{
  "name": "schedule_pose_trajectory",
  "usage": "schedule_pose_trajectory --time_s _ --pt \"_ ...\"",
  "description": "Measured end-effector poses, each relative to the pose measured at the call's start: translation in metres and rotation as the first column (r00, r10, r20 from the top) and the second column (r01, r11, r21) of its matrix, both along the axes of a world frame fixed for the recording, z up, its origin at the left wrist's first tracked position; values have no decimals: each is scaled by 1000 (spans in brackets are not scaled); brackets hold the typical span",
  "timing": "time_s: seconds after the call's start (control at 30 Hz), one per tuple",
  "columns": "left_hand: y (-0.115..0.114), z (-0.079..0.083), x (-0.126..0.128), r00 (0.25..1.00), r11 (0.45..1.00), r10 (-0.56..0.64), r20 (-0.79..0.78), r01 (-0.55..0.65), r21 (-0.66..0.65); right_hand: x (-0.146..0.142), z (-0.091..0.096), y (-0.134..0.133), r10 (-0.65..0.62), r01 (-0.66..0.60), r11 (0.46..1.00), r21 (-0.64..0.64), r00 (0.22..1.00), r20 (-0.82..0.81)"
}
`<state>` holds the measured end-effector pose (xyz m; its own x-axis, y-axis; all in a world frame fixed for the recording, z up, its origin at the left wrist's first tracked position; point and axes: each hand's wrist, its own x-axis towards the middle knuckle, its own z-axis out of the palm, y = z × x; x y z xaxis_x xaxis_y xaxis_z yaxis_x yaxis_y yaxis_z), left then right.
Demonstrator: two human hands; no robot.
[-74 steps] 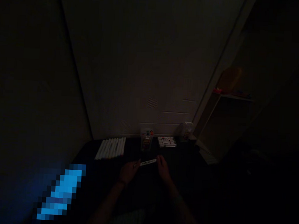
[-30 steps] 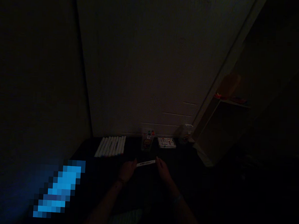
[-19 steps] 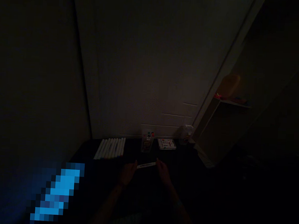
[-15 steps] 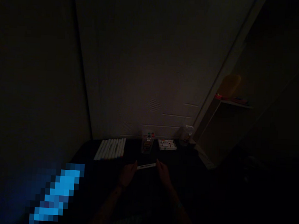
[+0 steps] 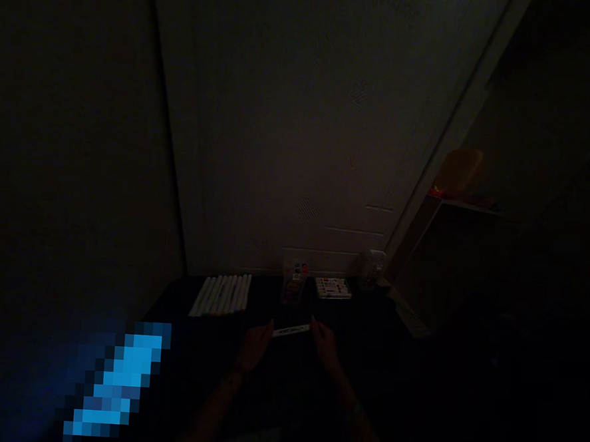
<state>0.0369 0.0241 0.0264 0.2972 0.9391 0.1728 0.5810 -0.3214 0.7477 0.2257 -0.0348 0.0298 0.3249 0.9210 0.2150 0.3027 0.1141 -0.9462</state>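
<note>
White pen [image 5: 291, 330] pinched at both ends

Far left, from where I stand, a blue patch [image 5: 126, 371] glows, blurred into squares. Next, a row of pens [image 5: 222, 296] lies side by side on the dark worktop [image 5: 265, 296]. Then comes the left hand [image 5: 255, 345], thumb and fingers clamped on the pen's left end. The pen spans the gap between the hands, slightly tilted; whether it touches the worktop I can't tell. I'd judge it light, stiff and perhaps slick, easily managed by a gentle pinch near each end. Behind it stands a tub [image 5: 293, 286]. The right hand [image 5: 324, 341] is closed on the pen's other end. Beyond lie a flat case [image 5: 333, 289] and, further right, a second tub [image 5: 373, 269].
</note>
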Motion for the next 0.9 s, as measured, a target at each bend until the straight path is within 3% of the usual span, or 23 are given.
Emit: schedule_pose_trajectory --time_s 0.27,0.6,0.9 --pt "0 10 -3 983 998 -23 -183 13 -56 2 5 -5 29 -29 1000 3 1000 13" --pt "-6 16 0 991 995 16 -136 -29 -93 0 8 -7 41 -39 999 32 998 -41" --pt "-8 22 -3 991 995 15 -133 -27 -93 0 6 -4 18 -19 1000 -20 999 -44"
